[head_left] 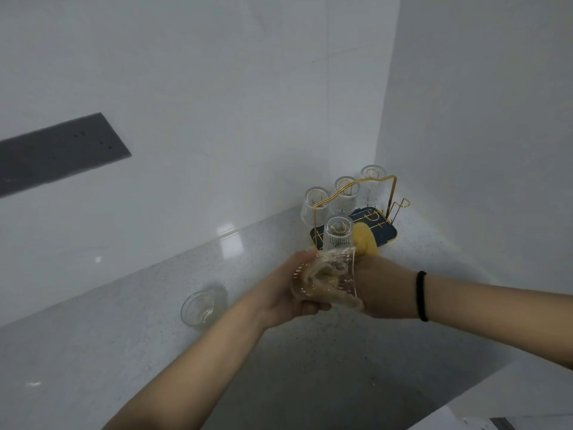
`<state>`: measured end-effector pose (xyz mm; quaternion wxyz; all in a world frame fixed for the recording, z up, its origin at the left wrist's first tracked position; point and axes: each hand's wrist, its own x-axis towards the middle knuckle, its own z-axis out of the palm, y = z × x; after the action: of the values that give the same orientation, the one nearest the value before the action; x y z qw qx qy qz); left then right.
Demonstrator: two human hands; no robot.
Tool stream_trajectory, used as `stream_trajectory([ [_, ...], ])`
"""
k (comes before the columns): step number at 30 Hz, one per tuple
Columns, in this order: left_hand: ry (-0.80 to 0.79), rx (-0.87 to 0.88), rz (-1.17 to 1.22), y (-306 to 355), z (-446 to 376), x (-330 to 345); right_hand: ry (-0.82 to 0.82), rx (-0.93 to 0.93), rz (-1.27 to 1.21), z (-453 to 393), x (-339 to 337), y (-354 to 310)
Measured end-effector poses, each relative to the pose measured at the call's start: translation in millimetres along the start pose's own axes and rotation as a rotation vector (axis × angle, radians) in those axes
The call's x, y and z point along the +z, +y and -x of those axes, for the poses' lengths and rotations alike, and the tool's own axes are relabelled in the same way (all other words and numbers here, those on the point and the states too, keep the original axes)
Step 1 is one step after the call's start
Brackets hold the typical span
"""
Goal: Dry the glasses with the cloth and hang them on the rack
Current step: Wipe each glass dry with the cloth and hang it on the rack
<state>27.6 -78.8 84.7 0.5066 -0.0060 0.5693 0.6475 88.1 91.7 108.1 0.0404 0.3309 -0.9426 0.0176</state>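
Observation:
My left hand (286, 293) grips a clear ribbed glass (325, 279) held over the counter. My right hand (379, 287) holds the yellow cloth (367, 242), part of which is pushed inside the glass and part sticks out behind my hand. Just beyond stands the gold wire rack (356, 193) on a dark blue tray (389, 235), with several ribbed glasses hung upside down on its pegs, the nearest one (338, 232) right behind my hands. Another clear glass (201, 308) stands upright on the counter to the left.
The speckled grey counter (155, 321) runs into a white wall corner behind the rack. A grey socket strip (59, 150) is set in the left wall. A black band sits on my right wrist (421, 296).

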Motion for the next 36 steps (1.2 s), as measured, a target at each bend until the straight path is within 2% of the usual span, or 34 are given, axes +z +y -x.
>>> stream_trajectory([
  [2, -0.008, -0.033, -0.025, 7.2, 2.3, -2.1, 0.003, -0.029, 0.035, -5.1, 4.3, 3.2],
  [3, -0.009, 0.003, -0.025, 6.9, 0.9, -3.7, -0.055, -0.013, -0.024, -6.3, 7.7, 5.9],
  [6, -0.001, 0.258, 0.013, -3.8, -5.6, -8.4, -0.144, 0.174, -0.422, -7.1, 0.7, 10.3],
  [8, 0.041, 0.424, 0.022, -12.8, -9.2, -7.2, -0.174, 0.275, -0.846, -6.3, -9.3, 11.3],
  [10, 0.069, 0.468, -0.006, -14.6, -8.7, -3.4, -0.193, 0.307, -1.024, -6.8, -17.6, 12.4],
  [12, 0.078, 0.353, 0.024, -12.0, -6.7, 2.0, -0.295, 0.285, -0.908, -5.8, -23.0, 8.4],
  [14, 0.068, 0.190, 0.080, -6.6, -2.4, 2.3, -0.356, 0.201, -0.656, -3.8, -24.5, 2.9],
  [16, 0.020, 0.087, 0.062, 0.6, 1.8, 0.0, -0.260, 0.032, -0.261, -0.2, -20.7, -0.4],
  [18, -0.017, 0.017, 0.031, 7.7, 4.1, -3.3, -0.083, -0.051, 0.056, 2.0, -4.2, 4.5],
  [20, -0.021, -0.053, 0.016, 13.1, 4.0, -6.0, -0.068, -0.060, 0.130, -1.7, 2.8, 8.3],
  [22, -0.023, -0.079, 0.006, 13.2, 4.6, -6.6, -0.122, -0.059, 0.123, -4.1, 0.6, 9.1],
  [24, -0.013, -0.009, -0.032, 7.0, 3.1, -7.6, -0.176, -0.012, 0.008, -4.1, -8.0, 6.1],
  [27, -0.015, 0.282, -0.226, -1.6, 0.1, -17.7, -0.182, 0.115, -0.302, -1.2, -19.6, 10.2],
  [29, -0.052, 0.407, -0.429, 2.8, 2.4, -21.7, -0.270, 0.168, -0.420, -1.8, -25.9, 12.7],
  [32, -0.192, 0.351, -0.632, 10.2, 4.0, -9.5, -0.366, 0.156, -0.545, -3.4, -34.3, 15.0],
  [34, -0.262, 0.308, -0.517, 7.6, 0.3, -4.9, -0.330, 0.183, -0.653, -4.5, -41.9, 17.6],
  [36, -0.304, 0.261, -0.292, 3.7, -2.3, -4.3, -0.177, 0.233, -0.798, -1.5, -44.8, 22.2],
])
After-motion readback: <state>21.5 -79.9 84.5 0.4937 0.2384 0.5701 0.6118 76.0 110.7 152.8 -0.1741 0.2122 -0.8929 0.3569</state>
